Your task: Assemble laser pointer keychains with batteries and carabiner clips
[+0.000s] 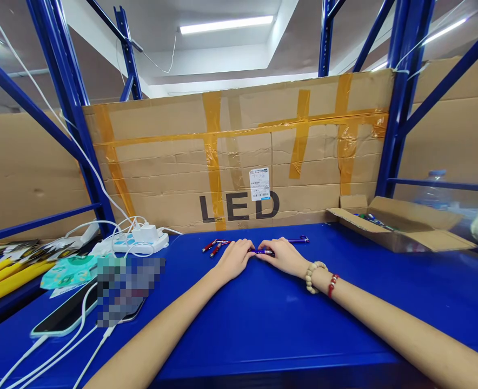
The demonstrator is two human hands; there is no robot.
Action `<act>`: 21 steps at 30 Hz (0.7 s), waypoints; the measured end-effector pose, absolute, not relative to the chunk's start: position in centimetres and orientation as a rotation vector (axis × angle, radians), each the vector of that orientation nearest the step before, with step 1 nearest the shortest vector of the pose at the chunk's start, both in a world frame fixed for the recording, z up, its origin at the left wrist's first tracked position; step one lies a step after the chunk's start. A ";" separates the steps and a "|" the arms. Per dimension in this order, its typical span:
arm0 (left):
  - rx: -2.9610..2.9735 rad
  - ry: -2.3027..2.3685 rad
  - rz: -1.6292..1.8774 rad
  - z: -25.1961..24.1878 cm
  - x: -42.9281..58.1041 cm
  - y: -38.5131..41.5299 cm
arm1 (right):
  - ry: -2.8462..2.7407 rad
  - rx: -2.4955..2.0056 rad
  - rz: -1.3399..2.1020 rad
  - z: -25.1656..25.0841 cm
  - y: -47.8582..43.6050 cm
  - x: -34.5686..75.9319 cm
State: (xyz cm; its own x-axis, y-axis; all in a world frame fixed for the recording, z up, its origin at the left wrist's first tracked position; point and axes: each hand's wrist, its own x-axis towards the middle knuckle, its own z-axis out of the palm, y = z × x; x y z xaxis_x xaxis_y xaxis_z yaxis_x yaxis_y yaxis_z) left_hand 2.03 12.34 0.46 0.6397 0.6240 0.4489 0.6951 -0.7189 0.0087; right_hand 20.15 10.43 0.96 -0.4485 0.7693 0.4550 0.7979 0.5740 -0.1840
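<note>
A slim purple pen (262, 252) lies across the gap between my two hands at the middle of the blue shelf. My left hand (236, 257) has its fingers closed at the pen's left end, and my right hand (283, 258) pinches the right end. Beyond my right hand, another purple pen (298, 240) with a clip at its tip rests on the surface. Two dark red pen-like sticks (208, 246) with silvery ends lie left of my left hand, which partly hides them. Beads circle my right wrist.
An open cardboard box (409, 237) with several pens stands at the back right. On the left are a white power strip (121, 244), a phone (66, 313), cables, a teal packet (66, 272) and yellow-handled items (15, 281). A cardboard wall (166, 178) closes the back.
</note>
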 end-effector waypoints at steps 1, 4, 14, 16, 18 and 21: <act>-2.693 -1.096 -0.650 0.5 2.0 12.3 | -2.327 -1.245 -0.063 0.9 10.5 20.2; -2.696 -1.105 -0.671 0.6 2.1 12.2 | -2.352 -1.212 -0.015 0.7 10.6 20.2; -2.735 -1.141 -0.865 0.5 2.2 12.0 | -2.309 -1.210 0.118 0.3 10.9 19.9; -2.737 -1.178 -0.958 0.4 2.2 12.1 | -2.290 -1.223 0.111 0.4 10.8 19.9; -2.716 -1.250 -1.090 0.2 2.0 12.4 | -2.266 -1.248 0.103 0.5 10.7 19.9; -2.631 -1.405 -1.329 -0.2 1.7 13.3 | -2.242 -1.284 0.094 0.7 10.5 20.0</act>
